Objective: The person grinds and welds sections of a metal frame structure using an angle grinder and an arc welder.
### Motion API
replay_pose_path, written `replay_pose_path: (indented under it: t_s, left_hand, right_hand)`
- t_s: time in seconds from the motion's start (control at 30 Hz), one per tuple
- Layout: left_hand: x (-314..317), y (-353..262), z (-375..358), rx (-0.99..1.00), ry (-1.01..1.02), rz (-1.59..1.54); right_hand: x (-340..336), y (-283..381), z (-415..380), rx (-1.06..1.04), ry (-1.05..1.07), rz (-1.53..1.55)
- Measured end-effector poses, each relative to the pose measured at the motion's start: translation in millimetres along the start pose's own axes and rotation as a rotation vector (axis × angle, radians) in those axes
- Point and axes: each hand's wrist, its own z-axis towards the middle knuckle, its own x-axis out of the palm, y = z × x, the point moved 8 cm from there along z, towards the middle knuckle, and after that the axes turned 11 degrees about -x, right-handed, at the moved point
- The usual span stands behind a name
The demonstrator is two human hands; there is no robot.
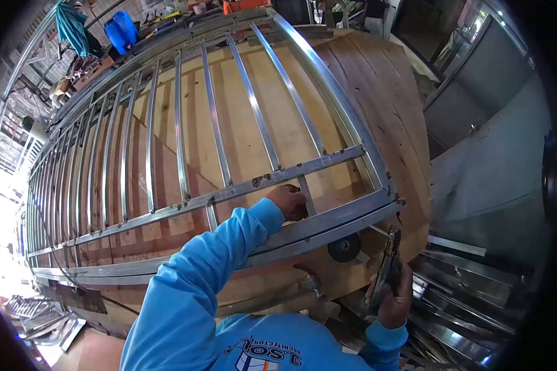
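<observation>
A large gate-like frame of shiny metal tubes [328, 162] lies across the wooden table, with many parallel bars. My left hand [288, 201] is closed at a short metal bar [306, 195] between the frame's two lower rails, near the right corner; its fingertips are partly hidden. Low on the right, my right hand [395, 300] is wrapped round a dark welding electrode holder [390, 263]. A thin rod [378, 230] juts from its top toward the outer rail [346, 213]. Dark weld marks show at several joints.
A round dark disc [344, 247] and a hammer [311, 282] lie on the wooden tabletop [408, 148] close to my body. Metal lengths [458, 309] are piled at lower right. A blue container [121, 32] stands beyond the far side. A cable [62, 269] crosses the frame's left end.
</observation>
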Motion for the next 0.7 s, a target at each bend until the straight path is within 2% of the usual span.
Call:
replay_pose_path:
  t_s: [0.03,0.07,0.13,0.2,0.3,0.4,0.7]
  left_hand:
    - [1,-7,0,0.116,-0.051,0.186]
    - [2,-9,1,0.143,-0.06,0.214]
    - [-2,-1,3,-0.056,-0.064,-0.059]
    - [11,17,-1,-0.512,-0.041,-0.66]
    - [12,27,11,-0.36,0.046,-0.683]
    - [12,7,-4,-0.452,0.049,-0.737]
    - [7,-19,-19,-0.449,-0.024,-0.634]
  right_hand:
    - [-2,-2,-4,0.002,-0.004,0.008]
    - [-3,-4,-6,0.013,-0.009,0.015]
    - [-5,-7,-10,0.041,-0.02,0.026]
    - [-7,-7,-11,0.038,-0.02,-0.009]
    - [-10,-8,-15,0.026,-0.014,-0.027]
    - [-8,-9,-13,0.035,-0.01,0.01]
    - [1,-14,-6,0.093,0.015,0.053]
